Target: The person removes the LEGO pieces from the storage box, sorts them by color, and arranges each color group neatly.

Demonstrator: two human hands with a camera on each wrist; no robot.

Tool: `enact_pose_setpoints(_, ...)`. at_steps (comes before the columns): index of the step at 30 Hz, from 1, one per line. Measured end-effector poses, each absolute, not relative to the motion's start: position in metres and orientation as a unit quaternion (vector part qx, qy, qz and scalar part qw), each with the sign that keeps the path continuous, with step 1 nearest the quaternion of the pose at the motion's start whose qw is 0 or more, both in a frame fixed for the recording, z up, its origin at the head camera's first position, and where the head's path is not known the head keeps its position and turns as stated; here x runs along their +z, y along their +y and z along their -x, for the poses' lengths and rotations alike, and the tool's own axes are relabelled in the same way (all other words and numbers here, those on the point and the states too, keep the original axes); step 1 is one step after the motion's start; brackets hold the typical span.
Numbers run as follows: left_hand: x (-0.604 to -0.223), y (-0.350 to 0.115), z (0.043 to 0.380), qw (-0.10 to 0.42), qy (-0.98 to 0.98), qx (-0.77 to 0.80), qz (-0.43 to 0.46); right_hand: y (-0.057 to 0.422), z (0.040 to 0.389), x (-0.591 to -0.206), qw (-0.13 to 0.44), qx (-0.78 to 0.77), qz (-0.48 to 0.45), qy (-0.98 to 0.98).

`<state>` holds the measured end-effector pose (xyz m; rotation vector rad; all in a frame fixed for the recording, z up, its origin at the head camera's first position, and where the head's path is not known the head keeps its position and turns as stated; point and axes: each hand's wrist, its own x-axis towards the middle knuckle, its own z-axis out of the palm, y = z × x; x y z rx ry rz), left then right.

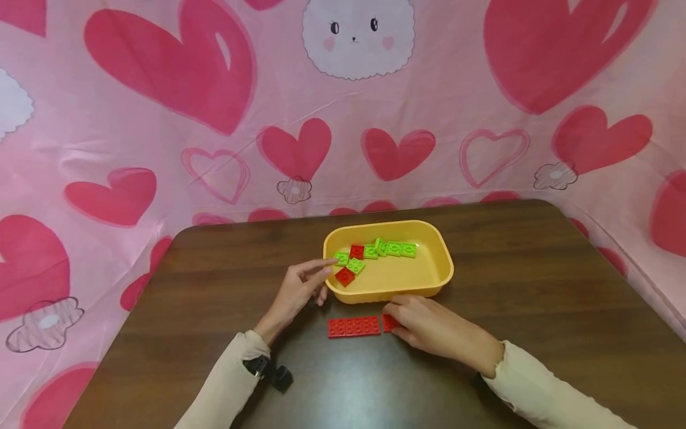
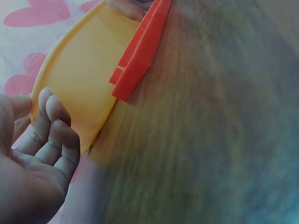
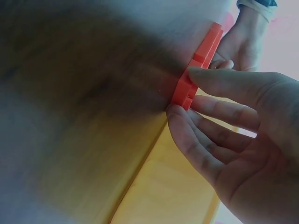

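My right hand (image 1: pixel 429 325) pinches a square red toy brick (image 1: pixel 389 323) between thumb and fingers. This brick sits at the right end of a row of flat red studded bricks (image 1: pixel 354 327) on the table, with a narrow gap between them in the head view. Seen from the right wrist, the thumb and a fingertip lie against the end red brick (image 3: pixel 183 91). My left hand (image 1: pixel 300 289) is at the left rim of the yellow tray (image 1: pixel 396 295), index finger reaching over it. The left wrist view shows its other fingers (image 2: pixel 63 140) loosely bent, holding nothing.
Inside the tray lie several light green bricks (image 1: pixel 394 248) and a few red ones, including a red brick (image 1: pixel 345 276) near its left end. The brown table (image 1: pixel 241 250) backs onto a pink heart-patterned cloth (image 1: pixel 348 107). A black strap (image 1: pixel 262 366) circles the left wrist.
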<state>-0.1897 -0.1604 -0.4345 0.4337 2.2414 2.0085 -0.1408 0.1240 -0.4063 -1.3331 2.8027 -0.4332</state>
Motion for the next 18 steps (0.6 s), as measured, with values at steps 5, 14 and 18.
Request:
enact_pose_setpoints(5, -0.4342, -0.1608, 0.1911, 0.046, 0.739, 0.657, -0.144, 0.1231, 0.1416, -0.4063, -0.005, -0.139, 0.432, 0.891)
enact_pose_setpoints(14, -0.4341, -0.1612, 0.1914, 0.062, 0.729, 0.669, -0.134, 0.1216, 0.1411, -0.4053, 0.005, -0.134, 0.43, 0.893)
enact_pose_setpoints(18, -0.4343, -0.1609, 0.1911, 0.062, 0.728, 0.669, -0.133, 0.1214, 0.1406, -0.4052, 0.004, -0.134, 0.43, 0.893)
